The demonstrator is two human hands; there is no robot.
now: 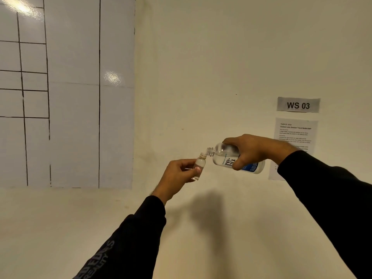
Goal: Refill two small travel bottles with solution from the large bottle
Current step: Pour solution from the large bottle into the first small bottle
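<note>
The left hand grips an uncapped small travel bottle, nearly upright. The right hand grips the large bottle, tipped sideways, its open neck just beside the small bottle's mouth.

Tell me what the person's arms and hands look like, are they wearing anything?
Both arms wear long black sleeves that end at the wrists. The left sleeve has big grey printed letters running along the forearm, partly cut off by the picture's edge. The right sleeve looks plain black. The left hand and right hand are bare: no gloves, rings or watch show.
</note>
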